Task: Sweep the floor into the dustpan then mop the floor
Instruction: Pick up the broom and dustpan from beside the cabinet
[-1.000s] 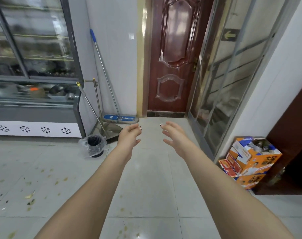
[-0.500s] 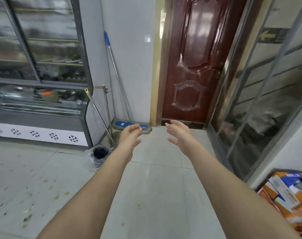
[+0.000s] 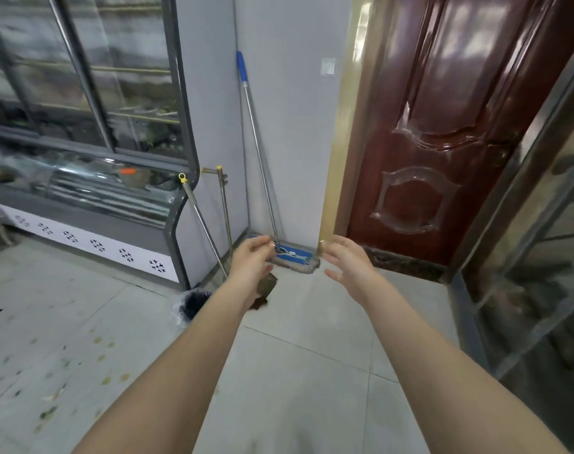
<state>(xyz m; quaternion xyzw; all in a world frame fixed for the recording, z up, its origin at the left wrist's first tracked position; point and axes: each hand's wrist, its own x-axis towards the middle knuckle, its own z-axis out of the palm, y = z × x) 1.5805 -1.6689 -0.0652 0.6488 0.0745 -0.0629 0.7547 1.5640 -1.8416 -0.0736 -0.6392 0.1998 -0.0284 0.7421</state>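
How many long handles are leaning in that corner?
3: the blue-gripped mop against the wall, a yellow-capped handle by the display case, a third handle between them.

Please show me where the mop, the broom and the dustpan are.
mop (image 3: 295, 254), head view, blue plate of its head.
broom (image 3: 181, 177), head view, yellow cap of its handle.
dustpan (image 3: 268, 286), head view, its pan.

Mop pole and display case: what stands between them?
Head view: two shorter handles lean there, a yellow-capped handle and a bronze-coloured handle, likely the broom's and the dustpan's.
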